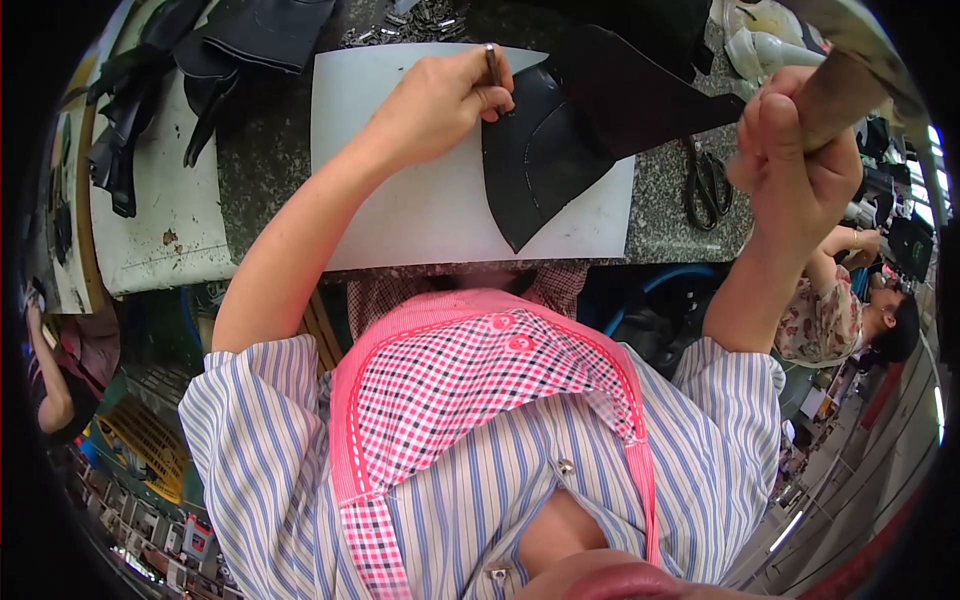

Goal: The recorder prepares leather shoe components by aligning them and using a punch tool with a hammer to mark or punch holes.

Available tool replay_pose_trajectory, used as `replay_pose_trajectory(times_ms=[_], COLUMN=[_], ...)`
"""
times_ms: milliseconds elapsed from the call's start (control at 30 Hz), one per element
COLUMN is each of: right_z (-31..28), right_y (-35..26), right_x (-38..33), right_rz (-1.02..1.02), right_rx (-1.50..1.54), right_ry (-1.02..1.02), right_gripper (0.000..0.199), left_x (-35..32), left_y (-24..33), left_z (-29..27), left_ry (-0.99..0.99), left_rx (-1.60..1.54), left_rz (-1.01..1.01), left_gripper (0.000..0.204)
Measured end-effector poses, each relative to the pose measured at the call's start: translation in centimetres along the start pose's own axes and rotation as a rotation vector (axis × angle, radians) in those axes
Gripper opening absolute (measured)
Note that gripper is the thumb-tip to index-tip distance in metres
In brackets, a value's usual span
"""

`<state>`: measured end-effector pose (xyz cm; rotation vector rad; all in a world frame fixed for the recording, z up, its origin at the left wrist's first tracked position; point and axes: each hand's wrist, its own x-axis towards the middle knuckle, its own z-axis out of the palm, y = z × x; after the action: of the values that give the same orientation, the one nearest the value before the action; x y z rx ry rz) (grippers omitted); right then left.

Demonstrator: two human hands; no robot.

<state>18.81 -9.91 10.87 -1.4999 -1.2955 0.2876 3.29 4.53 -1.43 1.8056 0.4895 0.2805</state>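
Pinched in my left hand (450,100) is a short metal punch (491,62), held upright over the left edge of a black leather shoe-upper piece (535,150). The piece has curved seam lines and lies on a white cutting board (400,210). Its dark flap stretches right toward my other hand. My right hand (805,160) is raised at the right, closed around a hammer (850,90). The hammer is close to the camera and partly cut off by the picture's dark rim. My fingers hide the punch's lower end.
Many small metal punches (425,22) lie behind the board on a speckled stone slab (265,190). Black pieces (260,35) are stacked at the left. Scissors (707,190) rest right of the board. A white bottle (765,52) lies at the back right. Another person (830,310) sits at the right.
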Motion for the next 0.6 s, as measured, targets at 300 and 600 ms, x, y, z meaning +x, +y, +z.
replay_pose_trajectory(times_ms=[300, 600], right_z=[-1.7, -2.6], right_y=[4.0, 13.7], right_x=[2.0, 7.5], right_rz=[0.137, 0.214], right_rx=[-0.396, -0.725], right_ry=[-0.194, -0.077], right_gripper=[0.017, 0.033], left_x=[0.2, 2.4], left_y=[1.2, 3.8], left_z=[1.1, -1.4], left_ry=[0.145, 0.168], left_rx=[0.045, -0.099], left_rz=[0.090, 0.346], left_gripper=[0.013, 0.005])
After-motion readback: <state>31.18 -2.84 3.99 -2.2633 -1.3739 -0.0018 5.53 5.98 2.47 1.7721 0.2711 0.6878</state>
